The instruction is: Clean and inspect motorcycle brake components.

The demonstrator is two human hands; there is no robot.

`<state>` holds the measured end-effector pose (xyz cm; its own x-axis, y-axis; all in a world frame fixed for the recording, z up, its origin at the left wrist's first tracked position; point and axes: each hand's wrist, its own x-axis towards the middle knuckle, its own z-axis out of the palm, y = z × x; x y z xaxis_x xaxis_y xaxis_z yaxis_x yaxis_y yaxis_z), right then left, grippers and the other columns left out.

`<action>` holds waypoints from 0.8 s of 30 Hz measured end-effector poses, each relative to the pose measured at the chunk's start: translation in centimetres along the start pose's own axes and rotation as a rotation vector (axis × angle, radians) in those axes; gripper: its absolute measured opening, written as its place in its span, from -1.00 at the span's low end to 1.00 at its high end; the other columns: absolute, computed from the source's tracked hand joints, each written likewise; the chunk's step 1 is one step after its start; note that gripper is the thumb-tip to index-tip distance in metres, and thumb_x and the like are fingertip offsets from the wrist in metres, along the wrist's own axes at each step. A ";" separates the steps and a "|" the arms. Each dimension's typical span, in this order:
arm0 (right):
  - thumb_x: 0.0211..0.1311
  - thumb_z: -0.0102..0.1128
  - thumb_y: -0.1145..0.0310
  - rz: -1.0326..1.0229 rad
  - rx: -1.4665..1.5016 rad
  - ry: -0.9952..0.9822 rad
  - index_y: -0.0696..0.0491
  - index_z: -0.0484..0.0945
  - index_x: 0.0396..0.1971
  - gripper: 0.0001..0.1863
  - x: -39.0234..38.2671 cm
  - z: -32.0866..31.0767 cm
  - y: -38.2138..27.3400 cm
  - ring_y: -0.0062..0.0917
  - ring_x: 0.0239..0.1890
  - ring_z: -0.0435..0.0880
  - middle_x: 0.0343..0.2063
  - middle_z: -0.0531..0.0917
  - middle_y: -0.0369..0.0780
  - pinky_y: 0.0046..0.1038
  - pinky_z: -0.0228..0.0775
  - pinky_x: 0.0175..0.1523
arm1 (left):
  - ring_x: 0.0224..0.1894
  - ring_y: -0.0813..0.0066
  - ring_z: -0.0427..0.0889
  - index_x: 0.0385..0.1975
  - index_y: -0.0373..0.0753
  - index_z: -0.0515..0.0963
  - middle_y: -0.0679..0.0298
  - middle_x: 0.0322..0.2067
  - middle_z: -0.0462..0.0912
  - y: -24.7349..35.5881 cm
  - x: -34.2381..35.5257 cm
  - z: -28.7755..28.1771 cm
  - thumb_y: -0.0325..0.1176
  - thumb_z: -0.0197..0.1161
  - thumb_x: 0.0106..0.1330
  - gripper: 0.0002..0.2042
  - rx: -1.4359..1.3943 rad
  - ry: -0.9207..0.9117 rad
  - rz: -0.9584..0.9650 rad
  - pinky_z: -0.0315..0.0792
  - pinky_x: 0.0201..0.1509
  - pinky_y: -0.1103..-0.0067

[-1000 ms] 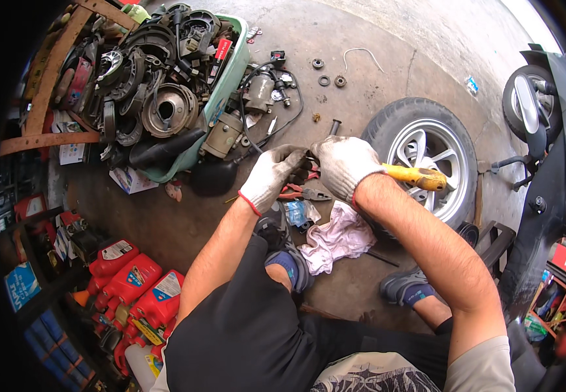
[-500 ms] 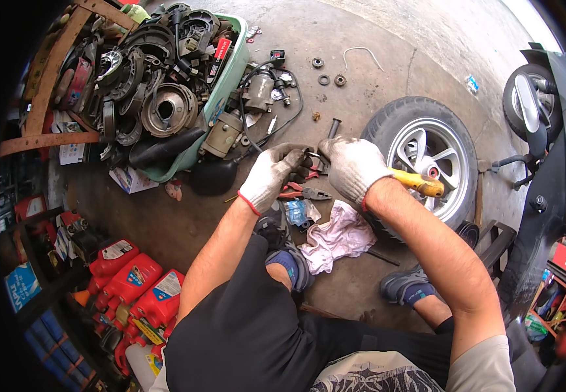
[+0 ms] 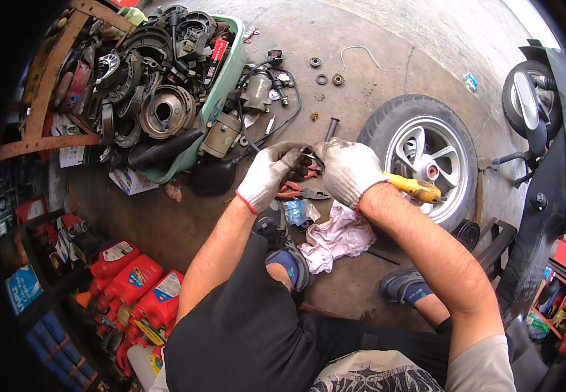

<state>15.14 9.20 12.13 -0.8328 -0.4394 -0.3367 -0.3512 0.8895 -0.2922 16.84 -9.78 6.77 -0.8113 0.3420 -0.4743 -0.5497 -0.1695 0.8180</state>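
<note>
Both gloved hands closer together than second ago, screwdriver handle tipped lower. Left hand (image 3: 271, 171) curled shut, pinching small dark part, kind unclear. Right hand (image 3: 350, 171) closed round screwdriver (image 3: 415, 187), above floor (image 3: 387, 39) beside wheel (image 3: 426, 153). Yellow handle points right and slightly down; shaft hidden, long axis toward left hand. Judged light, stiff; grip by handle. Pliers (image 3: 301, 191) lie below.

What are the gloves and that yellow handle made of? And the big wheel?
The gloves on the left hand and right hand look like knitted cotton: white, ribbed weave, grimy. The yellow handle seems glossy plastic, scuffed dark. The wheel has a matte black rubber tyre around shiny silver spokes, probably cast metal.
</note>
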 end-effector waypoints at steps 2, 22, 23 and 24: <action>0.23 0.03 0.38 0.008 0.007 -0.027 0.04 0.61 -0.16 -0.76 -0.1 -0.6 -0.5 -0.13 -0.19 0.73 -0.29 0.71 0.00 -0.18 0.57 -0.08 | -0.27 0.54 0.63 0.08 -0.41 0.52 0.18 -0.25 0.68 0.0 -0.1 0.0 -0.16 0.15 0.47 -0.59 0.013 0.006 0.002 0.54 -0.22 0.60; 0.32 0.07 0.10 0.082 0.399 -0.079 0.09 0.66 -0.11 -0.61 0.2 -0.2 0.9 -0.06 -0.17 0.70 -0.33 0.70 0.05 -0.16 0.53 -0.03 | -0.15 0.59 0.59 0.17 -0.40 0.44 0.26 -0.06 0.62 -0.8 -0.1 0.4 -0.03 0.34 0.33 -0.40 0.063 0.003 0.154 0.47 -0.05 0.65; 0.32 0.07 0.10 0.083 0.399 -0.079 0.09 0.66 -0.11 -0.61 0.2 -0.2 0.9 -0.06 -0.17 0.70 -0.33 0.70 0.05 -0.16 0.53 -0.03 | -0.15 0.59 0.59 0.17 -0.40 0.44 0.26 -0.06 0.62 -0.8 -0.1 0.4 -0.03 0.34 0.33 -0.40 0.063 0.002 0.154 0.47 -0.05 0.65; 0.33 0.07 0.11 0.091 0.396 -0.069 0.09 0.66 -0.12 -0.62 0.2 -0.3 0.9 -0.06 -0.17 0.69 -0.31 0.71 0.03 -0.17 0.53 -0.03 | -0.11 0.55 0.61 0.17 -0.40 0.45 0.22 -0.05 0.63 -0.9 -0.1 0.5 -0.15 0.28 0.38 -0.50 0.065 0.006 0.153 0.49 0.00 0.62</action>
<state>14.50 9.98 12.04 -0.8177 -0.3806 -0.4319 -0.0748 0.8141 -0.5759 17.48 -9.21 6.24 -0.8859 0.3108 -0.3443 -0.4056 -0.1590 0.9001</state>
